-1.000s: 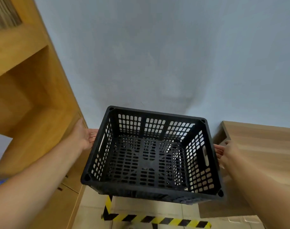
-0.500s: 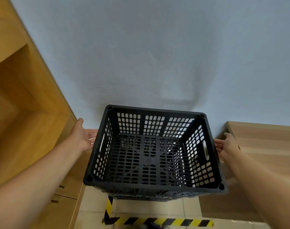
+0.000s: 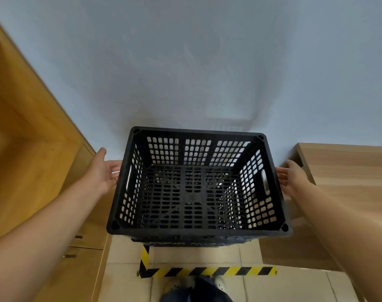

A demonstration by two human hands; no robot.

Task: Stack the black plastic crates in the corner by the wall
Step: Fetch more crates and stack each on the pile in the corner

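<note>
my left hand (image 3: 103, 171) and right hand (image 3: 291, 174) hang spread, holding nothing, either side of the black crate (image 3: 196, 188) between them by the wall (image 3: 185, 62); stiff and probably light, best gripped through its side handle slots.

Even, fairly dim indoor light w/ no glare, soft grid shadow from the black crate (image 3: 197, 184) falling on the wall (image 3: 196, 62) behind it, strong wide-angle bending at the edges, forearms stretched & softly blurred nr the bottom corners, centre reasonably sharp.
</note>
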